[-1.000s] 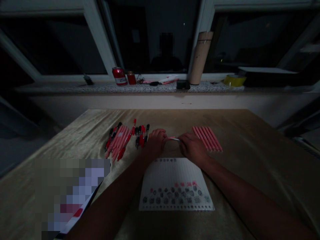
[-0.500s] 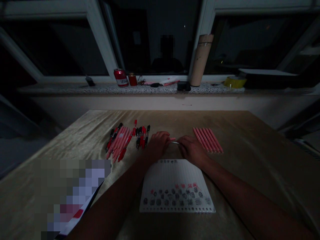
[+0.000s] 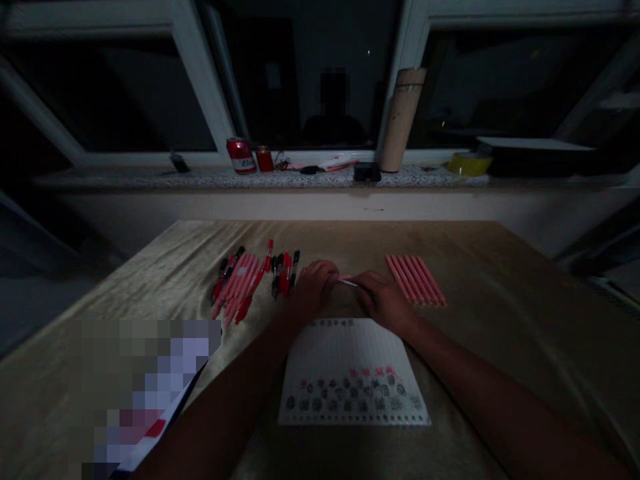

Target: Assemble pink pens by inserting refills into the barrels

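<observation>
Beyond the top edge of a lined sheet of paper [image 3: 345, 347], my hands work close together. My left hand [image 3: 317, 283] is closed on a pink pen piece [image 3: 345, 277], most of it hidden by the fingers. My right hand [image 3: 383, 297] pinches a thin whitish stick, like a pen refill [image 3: 349, 283], whose far end reaches the left fingertips. Whether the stick enters the pink piece I cannot tell. Right of my right hand, several pink pens [image 3: 415, 280] lie in a neat row. Left of my left hand are red and black pens [image 3: 285, 273].
A mixed pile of pink, red and black pens [image 3: 240, 283] lies further left. A partly blurred object [image 3: 165, 393] is at the front left. Along the windowsill [image 3: 200, 177] stand a red can [image 3: 241, 157], a cardboard tube [image 3: 403, 123] and yellow tape [image 3: 469, 164].
The thin stick has tilted and now reaches the left fingertips, with the gap between them closed. Less of the pink piece shows. Both hands have shifted only slightly.
</observation>
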Motion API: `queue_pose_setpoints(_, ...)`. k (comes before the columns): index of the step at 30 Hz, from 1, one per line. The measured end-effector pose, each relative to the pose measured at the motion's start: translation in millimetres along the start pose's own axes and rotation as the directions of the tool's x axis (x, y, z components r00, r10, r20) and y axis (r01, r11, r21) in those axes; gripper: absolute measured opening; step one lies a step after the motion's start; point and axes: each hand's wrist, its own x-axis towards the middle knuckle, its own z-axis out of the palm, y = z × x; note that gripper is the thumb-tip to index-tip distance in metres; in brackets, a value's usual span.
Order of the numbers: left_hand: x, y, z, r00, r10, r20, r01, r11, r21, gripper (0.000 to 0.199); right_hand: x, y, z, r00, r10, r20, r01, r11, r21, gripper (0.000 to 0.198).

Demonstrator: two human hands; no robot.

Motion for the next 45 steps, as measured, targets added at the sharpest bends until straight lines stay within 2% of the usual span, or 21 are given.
queue_pose_setpoints(3,-1,-3,1,0.995,-0.049,-0.086,0.05,0.999,0.007,0.028,0,0,-1,0.999,0.018,-0.033,-0.018,1.0,0.01,0.028)
queue_pose_setpoints(5,-1,-6,3,0.992,-0.075,-0.098,0.079,0.996,0.045,0.027,0,0,-1,0.998,0.011,-0.058,-0.01,1.0,0.023,0.027)
queue_pose_setpoints(8,-4,-12,7,0.994,-0.1,-0.041,0.105,0.982,0.154,0.027,0,0,-1,0.993,0.01,-0.115,-0.004,0.999,0.046,0.025)
queue_pose_setpoints(12,-7,-12,6,0.985,-0.155,0.074,0.126,0.945,0.303,0.028,0,0,2,0.955,0.047,-0.294,-0.013,0.993,0.117,0.03)
queue_pose_setpoints(15,-7,-10,4,0.976,-0.176,0.126,0.129,0.94,0.315,0.027,0,2,4,0.92,0.082,-0.383,-0.009,0.982,0.188,0.034)
queue_pose_setpoints(20,-6,-11,5,0.981,-0.172,0.093,0.14,0.949,0.282,0.025,-1,4,9,0.881,0.173,-0.44,-0.006,0.935,0.356,0.037)
queue_pose_setpoints(23,-4,-13,5,0.988,-0.153,0.035,0.142,0.968,0.206,0.024,0,3,10,0.865,0.238,-0.441,-0.026,0.9,0.434,0.037)
queue_pose_setpoints(27,3,-7,-4,0.98,-0.194,-0.053,0.193,0.981,-0.024,0.016,1,3,11,0.86,0.283,-0.424,-0.037,0.865,0.501,0.037)
queue_pose_setpoints(31,13,6,-20,0.932,-0.338,-0.131,0.294,0.916,-0.274,0.015,1,5,12,0.884,0.295,-0.362,-0.056,0.836,0.545,0.039)
queue_pose_setpoints(35,22,18,-38,0.897,-0.401,-0.183,0.266,0.824,-0.501,0.022,1,5,9,0.91,0.281,-0.304,-0.123,0.885,0.449,0.028)
queue_pose_setpoints(39,29,30,-54,0.865,-0.449,-0.222,0.23,0.749,-0.621,0.025,-1,3,6,0.933,0.266,-0.242,-0.164,0.913,0.373,0.027)
queue_pose_setpoints(42,31,37,-62,0.85,-0.466,-0.246,0.228,0.747,-0.624,0.025,-2,3,5,0.947,0.253,-0.198,-0.182,0.93,0.321,0.031)
queue_pose_setpoints(45,31,42,-65,0.857,-0.467,-0.218,0.254,0.752,-0.609,0.024,-2,2,4,0.961,0.198,-0.195,-0.148,0.958,0.244,0.031)
